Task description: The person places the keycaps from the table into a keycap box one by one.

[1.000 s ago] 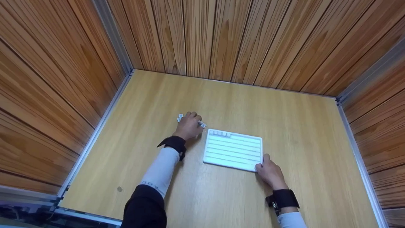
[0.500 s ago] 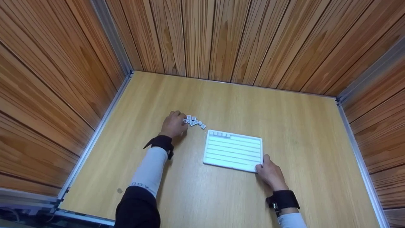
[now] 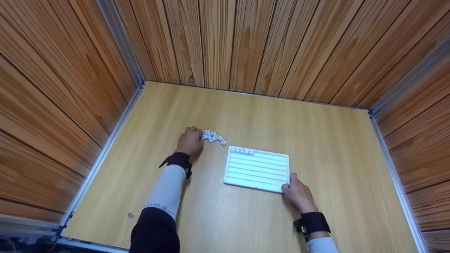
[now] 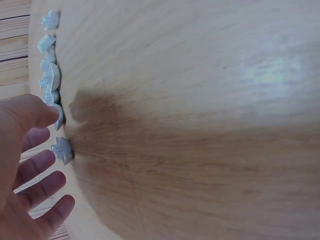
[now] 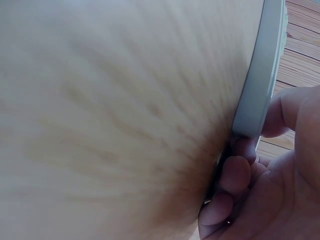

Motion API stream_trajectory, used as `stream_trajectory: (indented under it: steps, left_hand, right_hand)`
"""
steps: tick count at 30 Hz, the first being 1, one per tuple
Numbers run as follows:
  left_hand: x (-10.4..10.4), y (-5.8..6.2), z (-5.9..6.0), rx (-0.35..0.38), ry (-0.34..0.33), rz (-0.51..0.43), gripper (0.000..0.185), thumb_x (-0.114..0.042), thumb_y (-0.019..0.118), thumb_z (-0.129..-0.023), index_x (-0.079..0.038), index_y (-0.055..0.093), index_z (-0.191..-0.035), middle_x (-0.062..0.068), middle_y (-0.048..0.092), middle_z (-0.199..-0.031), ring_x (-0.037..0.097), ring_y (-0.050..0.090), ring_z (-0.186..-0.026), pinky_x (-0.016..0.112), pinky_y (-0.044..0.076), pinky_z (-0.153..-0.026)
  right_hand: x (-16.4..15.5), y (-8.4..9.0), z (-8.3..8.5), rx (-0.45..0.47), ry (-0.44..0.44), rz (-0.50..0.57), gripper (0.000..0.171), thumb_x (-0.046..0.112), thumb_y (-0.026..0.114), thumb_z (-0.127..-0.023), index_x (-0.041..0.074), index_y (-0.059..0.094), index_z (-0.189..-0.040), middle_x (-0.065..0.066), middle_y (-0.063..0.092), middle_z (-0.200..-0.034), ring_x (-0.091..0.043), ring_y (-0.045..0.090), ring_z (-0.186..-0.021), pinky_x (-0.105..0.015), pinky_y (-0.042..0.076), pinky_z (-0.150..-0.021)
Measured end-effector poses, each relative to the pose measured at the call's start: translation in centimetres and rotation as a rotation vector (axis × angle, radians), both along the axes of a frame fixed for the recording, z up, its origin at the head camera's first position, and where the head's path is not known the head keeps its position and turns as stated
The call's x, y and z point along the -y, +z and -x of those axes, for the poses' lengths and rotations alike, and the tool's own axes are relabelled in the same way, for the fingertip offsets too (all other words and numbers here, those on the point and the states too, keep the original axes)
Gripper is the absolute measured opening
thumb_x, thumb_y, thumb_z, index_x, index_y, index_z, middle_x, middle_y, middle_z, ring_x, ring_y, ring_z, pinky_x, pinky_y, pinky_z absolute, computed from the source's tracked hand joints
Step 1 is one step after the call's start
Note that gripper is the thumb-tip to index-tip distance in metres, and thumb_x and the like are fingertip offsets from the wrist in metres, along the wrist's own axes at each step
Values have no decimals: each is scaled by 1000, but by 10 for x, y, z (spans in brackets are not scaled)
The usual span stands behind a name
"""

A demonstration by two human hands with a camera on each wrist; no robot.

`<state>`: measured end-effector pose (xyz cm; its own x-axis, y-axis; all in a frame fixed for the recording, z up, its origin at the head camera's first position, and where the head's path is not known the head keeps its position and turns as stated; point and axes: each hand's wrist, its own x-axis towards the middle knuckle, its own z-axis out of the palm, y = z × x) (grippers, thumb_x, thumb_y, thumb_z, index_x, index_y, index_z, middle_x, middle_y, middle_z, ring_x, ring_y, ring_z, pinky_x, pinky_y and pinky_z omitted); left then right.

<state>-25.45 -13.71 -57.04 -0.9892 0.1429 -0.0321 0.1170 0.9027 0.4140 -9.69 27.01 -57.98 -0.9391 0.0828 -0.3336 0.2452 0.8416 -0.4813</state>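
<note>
Partly hidden keys: the left hand (image 3: 190,141) covers the left end of the loose keys (image 3: 211,138) in the head view, so their full number cannot be told there.
Left hand: fingers parted and loosely bent, with no clear grip; in the left wrist view its thumb (image 4: 40,111) overlaps one key and another shows just beside the fingertips. Whether the thumb touches is unclear.
Right hand: this hand (image 3: 299,193) grips the white board (image 3: 260,170) by its near right corner, thumb on top.
White board: on the table (image 3: 228,218), to the right of the loose keys and closer to the person; whether the gripped corner is lifted cannot be told.
Keys on the board: a short row (image 3: 242,151) in the far left corner, pale on pale, the edges too blended for a sure count.
Key markings: dark specks, too small to read.
Left wrist view only: the loose keys edge-on in a line, sides and small raised parts visible.
Right wrist view only: fingers (image 5: 235,175) curled under the board's thick side, which the head view conceals.
Cut off: both sleeves at the bottom edge; the dark clutter (image 3: 21,242) in the lower left corner is hard to make out.
</note>
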Motion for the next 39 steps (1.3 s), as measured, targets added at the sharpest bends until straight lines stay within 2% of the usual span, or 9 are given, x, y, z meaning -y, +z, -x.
stream_trajectory:
  steps: [5, 11, 18, 24, 27, 32, 39]
  left_hand:
    - [-1, 0, -1, 8, 22, 14, 23, -7, 59, -97, -5, 70, -116, 11, 62, -113, 28, 56, -108, 42, 51, -90]
    - [-2, -1, -1, -5, 16, 34, 20, -3, 55, -102, -3, 71, -113, 12, 62, -109, 28, 58, -103, 39, 52, -87]
    - [0, -3, -1, -8, 27, 28, 18, -1, 53, -101, -2, 71, -107, 11, 61, -104, 26, 60, -98, 38, 53, -83]
    - [-5, 3, -1, 9, 31, -29, 16, -4, 57, -100, -3, 69, -110, 9, 59, -103, 24, 58, -95, 37, 53, -84]
    - [-12, 7, 0, -1, 6, -108, 18, -4, 60, -98, -3, 69, -114, 8, 58, -104, 22, 57, -96, 37, 53, -86]
    - [-30, 16, -3, -31, -42, -210, 21, -6, 61, -98, -2, 70, -117, 8, 58, -106, 22, 56, -98, 37, 52, -86]
    - [-49, 27, -10, -107, -102, -207, 17, -6, 62, -96, -4, 73, -110, 9, 62, -106, 23, 60, -98, 35, 54, -83]
  right_hand:
    - [1, 1, 0, -6, 0, 4, 27, 18, 50, -95, -1, 44, -113, -9, 45, -82, -25, 47, -71, -34, 34, -57]
    - [1, 2, 0, -8, -4, 6, 30, 19, 50, -96, -2, 44, -117, -10, 47, -85, -26, 47, -73, -34, 34, -58]
    - [2, 1, -1, 0, -6, 15, 29, 19, 50, -96, -2, 44, -116, -10, 47, -86, -26, 47, -74, -34, 34, -59]
    - [1, 2, 1, 41, -27, 8, 31, 21, 50, -98, -1, 43, -119, -12, 49, -89, -27, 49, -77, -36, 36, -61]
    - [0, 2, 1, 40, -26, 9, 32, 21, 50, -98, -2, 43, -120, -12, 49, -90, -27, 49, -77, -35, 36, -60]
    - [0, 2, 1, 11, -15, 9, 27, 20, 50, -97, -1, 43, -112, -8, 44, -82, -26, 47, -70, -34, 34, -57]
    - [0, 1, 1, 19, -24, 7, 25, 20, 49, -97, 0, 43, -111, -7, 42, -82, -25, 46, -70, -35, 33, -57]
